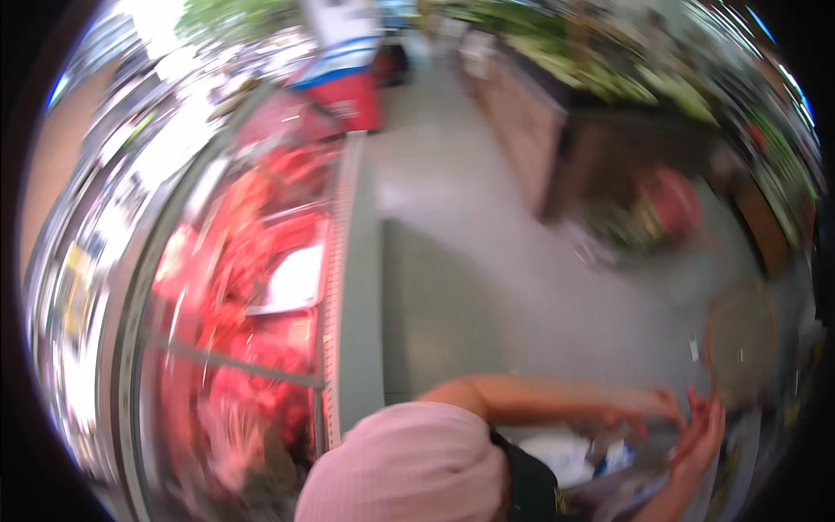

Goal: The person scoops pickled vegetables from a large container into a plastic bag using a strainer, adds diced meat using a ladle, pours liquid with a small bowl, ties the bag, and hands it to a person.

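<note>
My left hand (642, 414) reaches from the pink sleeve (404, 466) across to the lower right, its fingers spread and nothing visible in them. My right hand (701, 427) is raised just beside it, fingers apart; whether their fingertips touch is too blurred to tell. Beneath and behind the hands lie a white plastic-looking item (558, 457) and a small blue-and-white packet (616, 457). A dark apron or strap (531, 479) shows against my chest. The whole view is streaked by motion blur.
A glass display case (362, 261) of meat-like goods under red light, with a white tray (293, 277), runs along the left. A wooden produce stand (522, 130) bears greens. Near it are a pinkish-red object (672, 202) and a round brownish one (740, 339). Grey floor (456, 261) lies between.
</note>
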The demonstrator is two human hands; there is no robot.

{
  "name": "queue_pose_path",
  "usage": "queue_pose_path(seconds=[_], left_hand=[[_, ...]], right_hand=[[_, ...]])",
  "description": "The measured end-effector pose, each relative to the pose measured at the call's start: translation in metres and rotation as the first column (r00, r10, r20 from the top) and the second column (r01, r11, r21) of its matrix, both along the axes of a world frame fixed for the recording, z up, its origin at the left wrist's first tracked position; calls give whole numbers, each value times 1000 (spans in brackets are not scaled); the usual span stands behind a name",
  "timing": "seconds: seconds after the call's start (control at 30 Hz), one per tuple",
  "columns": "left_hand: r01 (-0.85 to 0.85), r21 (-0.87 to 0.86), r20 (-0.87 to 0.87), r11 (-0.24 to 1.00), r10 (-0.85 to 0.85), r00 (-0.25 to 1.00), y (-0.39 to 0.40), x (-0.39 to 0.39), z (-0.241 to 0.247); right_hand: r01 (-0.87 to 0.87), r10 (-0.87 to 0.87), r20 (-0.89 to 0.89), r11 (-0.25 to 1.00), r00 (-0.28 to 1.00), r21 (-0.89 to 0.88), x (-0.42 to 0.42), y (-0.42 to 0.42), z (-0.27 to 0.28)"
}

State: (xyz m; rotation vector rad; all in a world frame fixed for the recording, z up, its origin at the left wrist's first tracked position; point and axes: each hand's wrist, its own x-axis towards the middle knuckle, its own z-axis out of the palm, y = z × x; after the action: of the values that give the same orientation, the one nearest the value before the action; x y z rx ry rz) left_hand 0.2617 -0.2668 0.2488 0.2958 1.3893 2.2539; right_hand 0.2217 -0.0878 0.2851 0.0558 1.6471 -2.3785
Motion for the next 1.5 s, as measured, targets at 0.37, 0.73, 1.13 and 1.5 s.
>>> queue_pose_path(seconds=[0.37,0.73,1.13,1.5], left_hand=[[149,139,353,979,-189,916,-32,-28,-5],[236,603,219,763,-442,870,11,-65,63],[299,580,104,758,-432,896,57,-73,95],[460,494,10,738,-534,846,104,-77,139]], right_hand=[[142,-387,166,652,907,745,109,206,9],[-68,-219,60,-29,974,997,153,242,-97],[116,-368,534,888,761,446,119,212,-115],[515,-415,435,846,799,-139,154,190,-77]])
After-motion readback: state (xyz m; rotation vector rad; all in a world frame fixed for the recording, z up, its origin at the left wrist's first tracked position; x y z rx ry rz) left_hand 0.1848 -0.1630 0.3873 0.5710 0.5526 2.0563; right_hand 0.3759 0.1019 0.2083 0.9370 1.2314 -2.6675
